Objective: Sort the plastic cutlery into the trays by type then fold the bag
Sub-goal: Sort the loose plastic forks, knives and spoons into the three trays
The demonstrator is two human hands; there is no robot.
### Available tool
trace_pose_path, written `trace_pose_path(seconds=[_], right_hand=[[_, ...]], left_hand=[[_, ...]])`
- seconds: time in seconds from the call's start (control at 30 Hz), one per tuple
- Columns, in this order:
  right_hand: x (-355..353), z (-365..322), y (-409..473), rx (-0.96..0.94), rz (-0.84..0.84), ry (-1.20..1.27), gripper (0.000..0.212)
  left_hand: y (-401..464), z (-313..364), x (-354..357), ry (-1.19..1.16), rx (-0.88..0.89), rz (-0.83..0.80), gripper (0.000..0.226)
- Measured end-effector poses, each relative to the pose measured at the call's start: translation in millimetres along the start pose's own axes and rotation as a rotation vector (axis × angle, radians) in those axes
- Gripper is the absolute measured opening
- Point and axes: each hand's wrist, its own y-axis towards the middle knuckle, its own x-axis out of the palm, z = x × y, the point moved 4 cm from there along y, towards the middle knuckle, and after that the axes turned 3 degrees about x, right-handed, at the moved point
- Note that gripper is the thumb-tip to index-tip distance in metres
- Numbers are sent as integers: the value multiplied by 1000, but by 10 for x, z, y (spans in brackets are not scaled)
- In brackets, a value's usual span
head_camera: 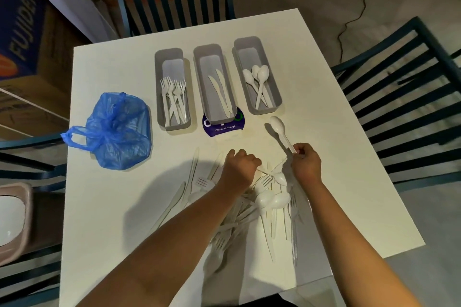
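Three grey trays (258, 77) in row on white worktop (324, 157): forks left, knives middle, spoons right. Right hand (306, 161) pinches handle of white spoon (280, 132), bowl pointing toward spoon tray. Left hand (240, 164) curled over loose cutlery pile (264, 204), grip hidden, can't tell if holding anything. Blue bag (117, 129) crumpled at worktop's left edge.
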Motion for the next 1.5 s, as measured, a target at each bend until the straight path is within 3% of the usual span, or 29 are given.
trace_pose_path(seconds=[0.1, 0.27, 0.4, 0.47, 0.57, 0.67, 0.73, 0.87, 1.07, 1.23, 1.33, 1.5], right_hand=[[6, 33, -1, 43, -14, 19, 27], [-5, -44, -16, 35, 16, 79, 22], [-37, -243, -15, -16, 110, 150, 16], [-30, -337, 45, -27, 134, 160, 19], [22, -495, 160, -32, 93, 142, 22], [120, -658, 312, 11, 28, 160, 22], [176, -737, 399, 36, 4, 150, 21], [260, -922, 592, 19, -14, 105, 19], [401, -1187, 823, -61, -66, 71, 28], [526, -1376, 1022, -94, -75, -6, 26], [577, -1475, 1103, -91, -114, -21, 23], [472, -1431, 1109, -292, 30, -139, 28]], left_hand=[[-18, -8, -20, 27, 24, 41, 10], [-86, -68, -31, -50, -5, 37, 22], [-145, -193, -126, -119, -165, 84, 27], [-132, -244, -269, -285, -347, 202, 13], [-46, -410, -390, -640, -667, 321, 16], [182, -545, -467, -1136, -849, 278, 13], [337, -601, -535, -1269, -942, 253, 19], [673, -749, -616, -1241, -1037, 289, 39], [1055, -894, -545, -1161, -1065, 291, 44], [1250, -899, -528, -1221, -1078, 305, 41], [1331, -928, -531, -1139, -1043, 346, 33], [1478, -932, -579, -953, -921, 359, 27]])
